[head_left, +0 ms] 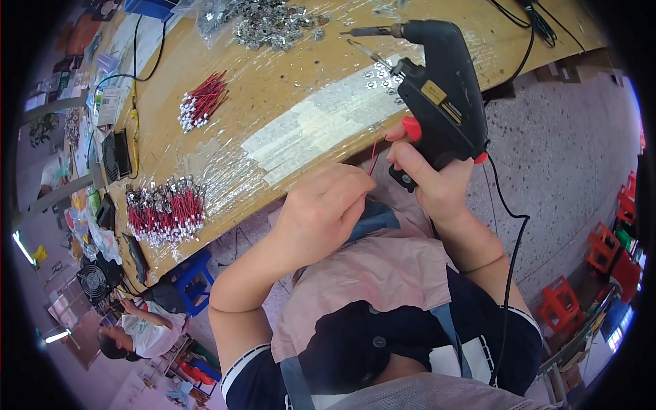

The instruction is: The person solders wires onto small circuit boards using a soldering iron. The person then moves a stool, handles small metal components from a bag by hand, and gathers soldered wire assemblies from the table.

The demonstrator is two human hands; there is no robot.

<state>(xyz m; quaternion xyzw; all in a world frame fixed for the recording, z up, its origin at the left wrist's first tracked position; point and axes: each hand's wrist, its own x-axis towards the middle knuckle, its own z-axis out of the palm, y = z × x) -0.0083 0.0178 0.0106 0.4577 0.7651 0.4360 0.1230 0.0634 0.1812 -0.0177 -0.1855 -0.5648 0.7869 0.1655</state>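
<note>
My right hand (437,179) is wrapped round the handle of a black soldering gun (444,89) with a red trigger. Its long tip points left over the table, and a thin tube sits below that tip. Close beside it, my left hand (321,213) is closed in a pinch on a thin red and black wire (374,154), which sticks up from the fingertips. Small metal parts (384,76) lie in rows on a strip of pale tape (301,133), just left of the gun.
A bundle of red wires with white connectors (203,102) lies on the wooden table (273,75). Finished-looking wire pieces (166,210) are lined up at the left. Loose metal parts (273,24) are heaped at the back. The gun's black cord (523,225) hangs by my right arm.
</note>
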